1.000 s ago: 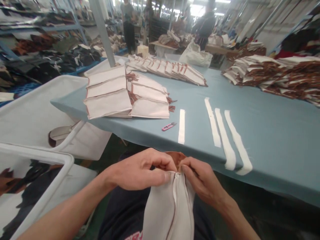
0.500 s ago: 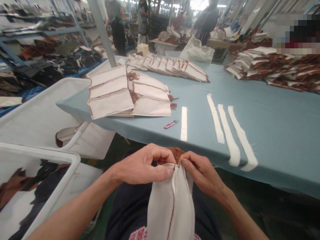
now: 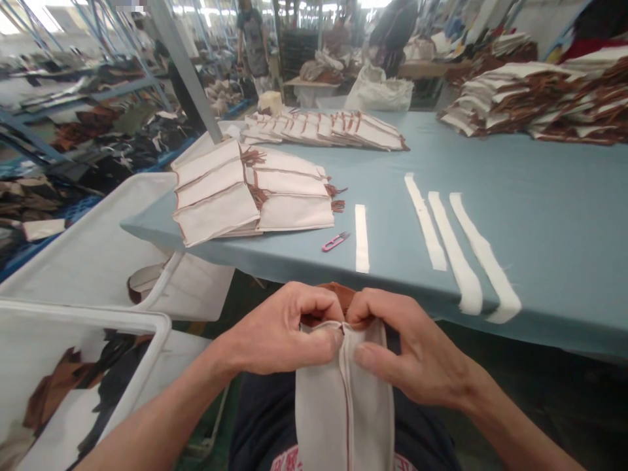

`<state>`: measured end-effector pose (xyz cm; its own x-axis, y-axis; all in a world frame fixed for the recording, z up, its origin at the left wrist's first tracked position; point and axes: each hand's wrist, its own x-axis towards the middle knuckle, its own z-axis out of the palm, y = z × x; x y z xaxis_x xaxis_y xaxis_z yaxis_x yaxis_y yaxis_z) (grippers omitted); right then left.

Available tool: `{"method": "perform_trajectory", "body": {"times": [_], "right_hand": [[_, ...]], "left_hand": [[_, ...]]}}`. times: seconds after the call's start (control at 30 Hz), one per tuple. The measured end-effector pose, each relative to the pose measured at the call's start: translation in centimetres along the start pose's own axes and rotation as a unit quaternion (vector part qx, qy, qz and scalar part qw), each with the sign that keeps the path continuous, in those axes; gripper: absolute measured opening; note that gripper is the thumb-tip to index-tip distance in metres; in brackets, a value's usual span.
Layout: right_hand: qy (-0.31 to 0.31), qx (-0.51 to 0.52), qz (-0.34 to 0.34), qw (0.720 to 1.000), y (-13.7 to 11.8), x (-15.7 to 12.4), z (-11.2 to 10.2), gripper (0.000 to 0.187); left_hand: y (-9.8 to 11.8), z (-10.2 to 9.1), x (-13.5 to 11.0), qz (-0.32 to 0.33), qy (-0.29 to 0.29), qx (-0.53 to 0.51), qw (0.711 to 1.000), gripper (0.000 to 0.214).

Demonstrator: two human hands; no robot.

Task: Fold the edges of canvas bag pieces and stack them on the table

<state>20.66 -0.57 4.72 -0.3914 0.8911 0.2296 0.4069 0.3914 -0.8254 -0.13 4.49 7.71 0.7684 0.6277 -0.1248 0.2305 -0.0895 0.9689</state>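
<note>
Left hand: we are curling the fingers of our left hand (image 3: 299, 327) over the top edge and pressing the thumb on the pale face, so it is closing on the cloth beside the seam.
Right hand: we are gripping the other side of that edge with our right hand (image 3: 417, 347), its fingers bending over the rim and its thumb lying lower on the face, a gap showing between thumb and forefinger.
Pale sewn piece: we are holding the pale sewn piece (image 3: 321, 412) in front of our lap, near the worktop's edge; its dark seam is running down the middle, and brown material (image 3: 338, 289) is showing behind its upper end.
Lap: dark clothing (image 3: 426, 435) with red lettering is lying behind the piece.
Worktop: the blue-green worktop (image 3: 387, 248) is stretching out ahead of us.
Snips: pink-handled snips (image 3: 335, 243) are lying just left of a short white strip (image 3: 362, 239).
Long strips: three white strips (image 3: 454, 252) are lying further right, two of them bending over the near edge.
Fringed panels: pale panels (image 3: 216, 212) with brown fringes are overlapping on the left.
Far row: more pale pieces (image 3: 324, 129) are leaning over one another.
Heap: brown-and-white pieces (image 3: 530, 98) are piling up at far right.
Bins: white bins (image 3: 157, 320) are standing at our left, the nearer one holding brown and black scraps (image 3: 112, 376).
</note>
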Motion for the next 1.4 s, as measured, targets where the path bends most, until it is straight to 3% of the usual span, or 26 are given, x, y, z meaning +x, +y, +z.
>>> {"method": "perform_trajectory", "body": {"times": [0.3,0.57,0.83,1.1,1.4], "right_hand": [[0.000,-0.023,0.004,1.000,-1.2,0.5,0.4,0.018],[-0.026,0.039,0.013,0.999,-1.3,0.3,-0.5,0.015],[-0.010,0.045,0.030,0.998,-1.6,0.6,-0.3,0.025],[-0.036,-0.006,0.073,0.997,-1.8,0.6,-0.7,0.013],[-0.071,0.023,0.040,0.996,-1.6,1.0,-0.9,0.018]], "left_hand": [[0.5,-0.3,-0.3,-0.063,-0.038,-0.022,0.997,0.025],[-0.3,-0.1,-0.3,-0.086,-0.044,-0.082,0.992,0.032],[0.7,0.5,-0.3,-0.084,-0.005,-0.019,0.996,0.031],[0.6,0.4,-0.3,-0.112,0.008,-0.001,0.994,0.036],[-0.3,0.4,-0.5,-0.138,0.005,-0.074,0.988,0.031]]}}
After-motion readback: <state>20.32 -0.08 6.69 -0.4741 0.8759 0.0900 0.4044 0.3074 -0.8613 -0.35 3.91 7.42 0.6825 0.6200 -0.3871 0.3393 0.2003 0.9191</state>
